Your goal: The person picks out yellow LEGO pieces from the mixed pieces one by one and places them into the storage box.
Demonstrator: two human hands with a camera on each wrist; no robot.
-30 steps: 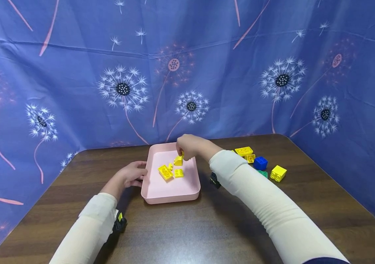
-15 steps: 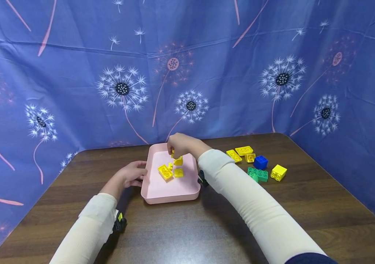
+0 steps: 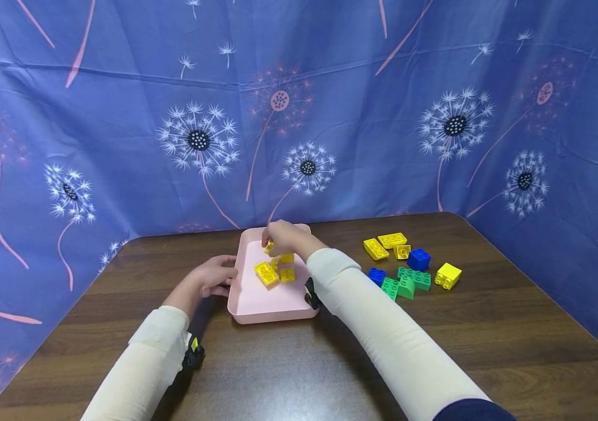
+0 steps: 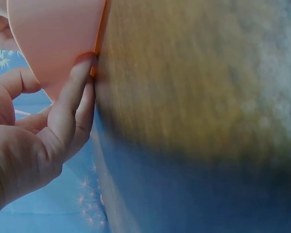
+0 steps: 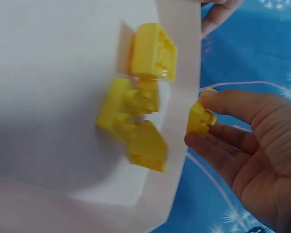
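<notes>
In the head view, a shallow pink tray (image 3: 272, 317) sits on the table, with several yellow toy bricks (image 3: 266, 273) lying in it. My left hand (image 3: 213, 277) grips the tray's left side. In the left wrist view its fingers (image 4: 70, 97) lie against the outer wall and rim. Over the far part of the tray, my right hand (image 3: 287, 238) pinches a small yellow brick (image 5: 198, 119) between thumb and fingertips. Its studs face the palm in the right wrist view. The bricks below it there include a slope-sided yellow brick (image 5: 148, 143) beside a flat-studded one (image 5: 111, 104).
To the right of the tray lie loose bricks: yellow bricks (image 3: 376, 249), a blue brick (image 3: 418, 259), green bricks (image 3: 421, 279) and a yellow cube-like brick (image 3: 448, 276). The right forearm partly covers another blue brick (image 3: 376, 275). A dandelion-print blue cloth (image 3: 351, 175) hangs behind the table.
My right hand has moved left across the tray with the small yellow brick, and its forearm now uncovers more loose bricks on the right. My left hand stays on the tray's side.
</notes>
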